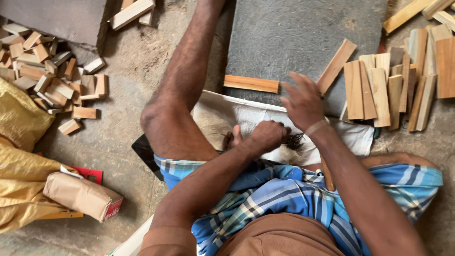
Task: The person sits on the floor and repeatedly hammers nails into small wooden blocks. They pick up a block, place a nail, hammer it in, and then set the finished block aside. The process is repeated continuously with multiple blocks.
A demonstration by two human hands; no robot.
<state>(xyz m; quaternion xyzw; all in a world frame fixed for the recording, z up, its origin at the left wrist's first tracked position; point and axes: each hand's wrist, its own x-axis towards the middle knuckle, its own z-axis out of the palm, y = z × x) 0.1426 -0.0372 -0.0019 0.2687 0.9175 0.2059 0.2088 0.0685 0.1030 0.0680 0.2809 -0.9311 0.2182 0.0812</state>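
Bare arms and bare legs on this person, no sleeves past the shoulder. A brown shirt (pixel 279 234) up top, a blue, white and black checked wrap (pixel 284 194) round the waist, a thin band (pixel 316 127) on the right wrist.

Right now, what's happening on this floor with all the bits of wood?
A person sits on the floor. The left hand is closed around a dark bristly thing, perhaps a brush, over a white cloth. The right hand is open above the cloth's edge, near a single wooden strip on a grey slab. Flat wooden slats lie stacked to the right, and small offcut blocks are piled to the left.
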